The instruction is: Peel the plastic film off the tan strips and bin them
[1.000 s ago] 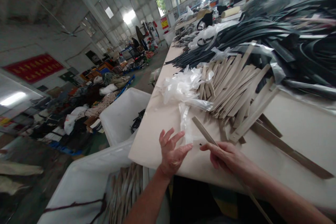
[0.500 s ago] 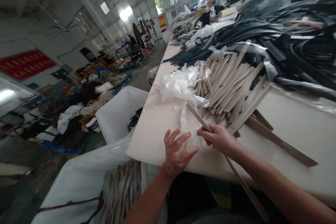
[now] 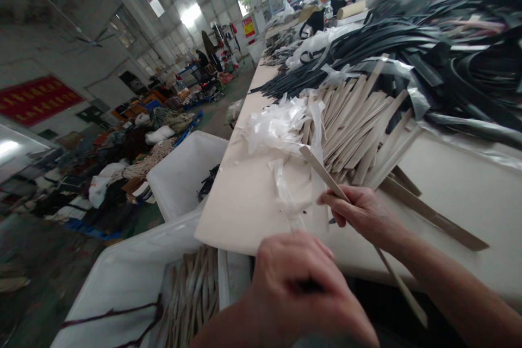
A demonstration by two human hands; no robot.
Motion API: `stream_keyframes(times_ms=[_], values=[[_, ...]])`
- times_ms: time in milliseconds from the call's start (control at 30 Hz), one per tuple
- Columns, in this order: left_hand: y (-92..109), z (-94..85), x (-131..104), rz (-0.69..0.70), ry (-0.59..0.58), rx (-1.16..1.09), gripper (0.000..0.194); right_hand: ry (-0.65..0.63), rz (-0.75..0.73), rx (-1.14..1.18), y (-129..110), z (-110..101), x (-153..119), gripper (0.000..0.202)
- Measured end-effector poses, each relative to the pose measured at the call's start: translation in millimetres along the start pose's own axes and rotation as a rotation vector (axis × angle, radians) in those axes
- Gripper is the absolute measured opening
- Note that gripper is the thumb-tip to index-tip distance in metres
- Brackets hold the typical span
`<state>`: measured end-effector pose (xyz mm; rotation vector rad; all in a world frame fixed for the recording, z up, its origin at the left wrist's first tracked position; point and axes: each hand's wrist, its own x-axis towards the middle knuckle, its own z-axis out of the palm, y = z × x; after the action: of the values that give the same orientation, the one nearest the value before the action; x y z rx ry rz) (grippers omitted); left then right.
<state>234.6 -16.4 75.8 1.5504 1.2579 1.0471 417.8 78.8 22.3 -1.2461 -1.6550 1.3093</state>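
Between its fingers and thumb, my right hand [image 3: 354, 209] pinches a long beige strip [image 3: 324, 174], whose lower end hangs past the table's front edge. My left hand [image 3: 299, 288] is close to the camera, blurred, with fingers curled; what it holds, if anything, is hidden. Beyond my right hand, a pile of beige strips [image 3: 354, 125] lies on the cream tabletop [image 3: 240, 196]. Crumpled clear plastic [image 3: 275, 125] sits left of the pile, and a thin piece of it trails toward my right hand.
Long black strips [image 3: 367, 49] are heaped at the back right. At the left below the table stand a white bin [image 3: 122, 266] with beige strips inside and another white bin [image 3: 183, 168] with black pieces. Loose wider strips [image 3: 440, 217] lie right.
My left hand has moved down and closer to the camera, its spread fingers now curled. My right hand has shifted slightly right with the strip, away from the trailing plastic.
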Motion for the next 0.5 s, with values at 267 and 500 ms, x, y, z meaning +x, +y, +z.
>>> stream_keyframes(times_ms=[267, 500], values=[[-39, 19.6, 42, -0.308, -0.272, -0.311, 0.029, -0.076, -0.111, -0.157, -24, -7, -19, 0.031], [-55, 13.0, 50, -0.363, 0.196, -0.818, 0.033, -0.067, -0.105, -0.238, -9, -8, -33, 0.048]])
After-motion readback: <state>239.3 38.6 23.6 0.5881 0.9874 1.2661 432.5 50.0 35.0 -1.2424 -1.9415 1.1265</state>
